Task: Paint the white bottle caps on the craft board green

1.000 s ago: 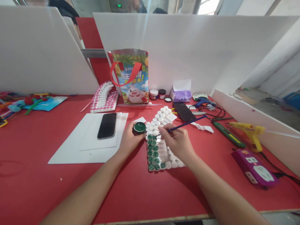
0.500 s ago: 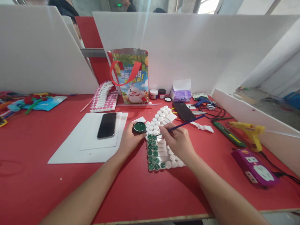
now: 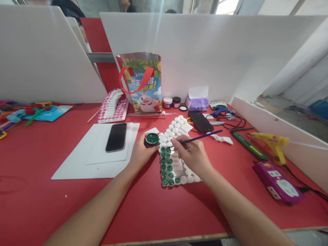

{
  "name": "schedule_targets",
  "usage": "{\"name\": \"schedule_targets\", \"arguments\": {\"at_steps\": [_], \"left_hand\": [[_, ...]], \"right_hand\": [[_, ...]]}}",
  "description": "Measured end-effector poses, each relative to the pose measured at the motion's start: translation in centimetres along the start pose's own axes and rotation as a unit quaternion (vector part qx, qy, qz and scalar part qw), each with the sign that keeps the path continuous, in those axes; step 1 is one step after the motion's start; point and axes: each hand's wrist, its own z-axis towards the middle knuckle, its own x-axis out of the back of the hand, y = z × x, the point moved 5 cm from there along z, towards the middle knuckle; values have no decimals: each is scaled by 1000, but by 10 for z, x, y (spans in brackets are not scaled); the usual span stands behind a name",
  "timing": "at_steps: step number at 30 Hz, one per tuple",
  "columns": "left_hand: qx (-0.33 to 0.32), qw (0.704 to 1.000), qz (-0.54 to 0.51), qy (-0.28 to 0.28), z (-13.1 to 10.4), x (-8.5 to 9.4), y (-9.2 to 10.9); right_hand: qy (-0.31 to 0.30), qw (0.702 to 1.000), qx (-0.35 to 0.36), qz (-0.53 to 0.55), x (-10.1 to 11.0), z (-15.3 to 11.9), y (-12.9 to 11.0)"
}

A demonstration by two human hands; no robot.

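Observation:
My left hand (image 3: 142, 151) is closed around a small open jar of green paint (image 3: 152, 138), held upright beside the craft piece. In my right hand (image 3: 192, 150) is a thin blue paintbrush (image 3: 205, 136), pinched between the fingers, its handle slanting up to the right. The brush tip is over the craft piece (image 3: 176, 160), near the top of the green part. That piece is edged with small round rosettes, green down its left side and white elsewhere. Folded white strips form its middle, partly hidden by my right hand.
A black phone (image 3: 116, 137) lies on white boards (image 3: 77, 160) at left. Behind stand a pink-dotted piece (image 3: 112, 109), a printed bag (image 3: 146, 85) and paint jars (image 3: 167, 102). At right are a dark phone (image 3: 201, 121), a green cutter (image 3: 249, 146), a yellow glue gun (image 3: 274, 141) and a purple power strip (image 3: 279, 184).
The brush handle has tipped slightly lower as my right hand shifts a little. My left hand still holds the paint jar in nearly the same place.

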Motion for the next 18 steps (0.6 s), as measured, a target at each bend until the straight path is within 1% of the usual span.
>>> {"name": "schedule_targets", "arguments": {"at_steps": [5, 8, 14, 18], "left_hand": [[-5, 1000, -3, -1, 0, 0, -2], [-5, 1000, -1, 4, 0, 0, -2], [2, 1000, 1, 6, -1, 0, 1], [2, 1000, 1, 4, -2, 0, 3]], "right_hand": [[21, 999, -8, -25, 5, 1, 0], [11, 1000, -20, -20, 5, 0, -1], [3, 998, -33, 45, 6, -1, -3], [-15, 999, -21, 36, 2, 0, -2]]}}
